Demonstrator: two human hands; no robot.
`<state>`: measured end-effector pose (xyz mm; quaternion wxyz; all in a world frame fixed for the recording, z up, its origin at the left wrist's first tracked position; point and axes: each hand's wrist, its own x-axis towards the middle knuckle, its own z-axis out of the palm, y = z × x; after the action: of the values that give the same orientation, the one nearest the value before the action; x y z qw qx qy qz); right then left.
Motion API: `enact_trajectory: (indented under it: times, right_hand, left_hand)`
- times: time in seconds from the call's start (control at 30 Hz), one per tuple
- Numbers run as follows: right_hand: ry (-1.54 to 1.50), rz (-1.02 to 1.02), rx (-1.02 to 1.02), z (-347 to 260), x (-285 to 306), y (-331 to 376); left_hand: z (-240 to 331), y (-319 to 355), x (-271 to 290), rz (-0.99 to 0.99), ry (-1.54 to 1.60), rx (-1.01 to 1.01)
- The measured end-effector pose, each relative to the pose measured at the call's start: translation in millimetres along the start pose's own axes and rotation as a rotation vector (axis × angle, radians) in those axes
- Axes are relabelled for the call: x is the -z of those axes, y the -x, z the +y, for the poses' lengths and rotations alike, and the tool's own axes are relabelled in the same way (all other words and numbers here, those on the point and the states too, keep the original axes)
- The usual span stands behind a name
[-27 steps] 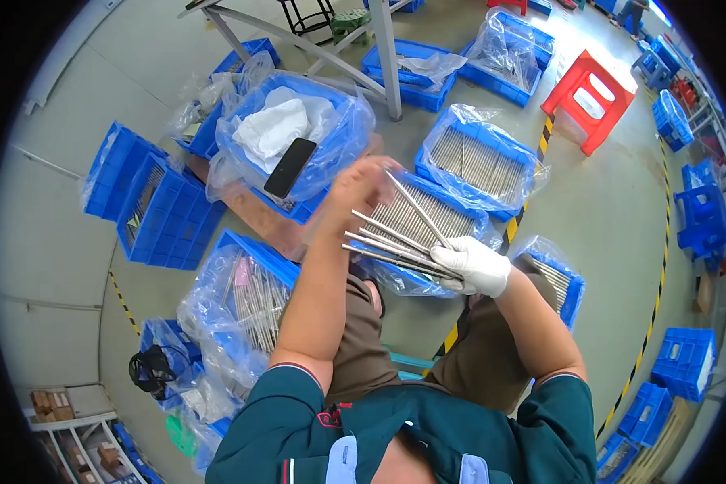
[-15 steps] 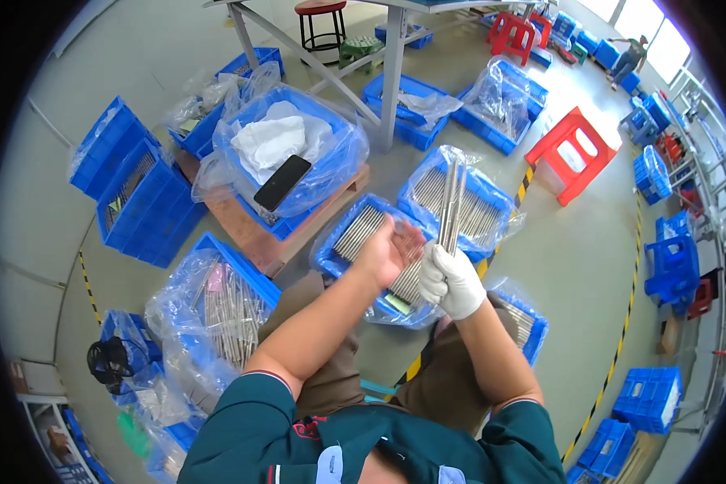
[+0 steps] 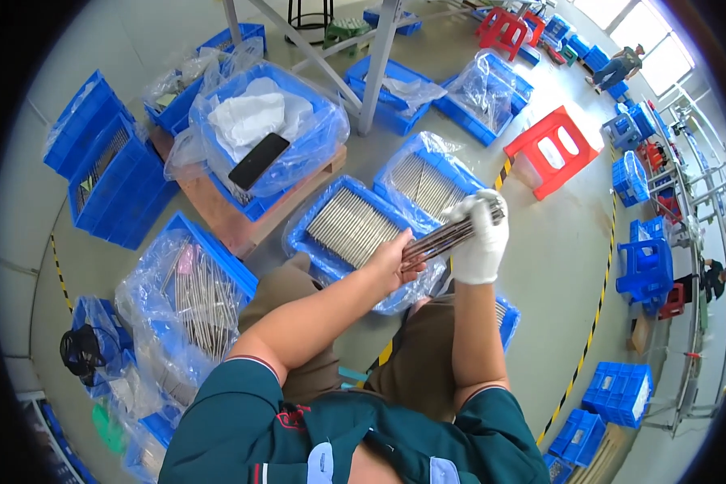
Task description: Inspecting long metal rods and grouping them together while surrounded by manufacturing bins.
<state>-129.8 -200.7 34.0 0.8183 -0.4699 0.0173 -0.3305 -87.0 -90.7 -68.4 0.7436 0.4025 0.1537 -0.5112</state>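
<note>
A small bundle of shiny metal rods is held slantwise between my hands, above the crates in front of me. My bare left hand is closed round the lower left end. White-gloved, my right hand grips the upper right end, its fingers curled over the rod tips. Beneath and to the left stands a blue crate lined with clear plastic, where similar rods lie side by side in neat rows. Just beyond, a second lined blue crate holds more such rods.
Left of my knees, a plastic-lined crate has loosely heaped rods. A black phone lies on a bagged crate on a wooden pallet. A red stool is at the right, beyond striped floor tape. Someone stands far back.
The rods have swung from nearly upright to a low slant. My left hand, open beside them before, has closed on one end. My right hand has risen and turned. The view has shifted slightly.
</note>
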Motion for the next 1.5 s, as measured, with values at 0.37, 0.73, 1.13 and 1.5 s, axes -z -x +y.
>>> enact_trajectory:
  times: [0.37, 0.73, 1.13, 1.5]
  right_hand:
    - [-0.325, 0.109, -0.772, 6, 51, 9]
    - [-0.252, -0.544, -1.423, 32, 29, 69]
    - [-0.146, -0.366, -1.563, 49, 9, 86]
    - [0.503, -0.084, -0.677, 13, 5, 60]
  left_hand:
    - [83, 36, 32, 0.084, -0.651, -0.656]
    - [124, 68, 46, 0.04, -1.11, -0.443]
    - [117, 51, 45, 0.257, -1.194, -0.785]
    - [113, 56, 45, 0.215, -0.27, -0.884]
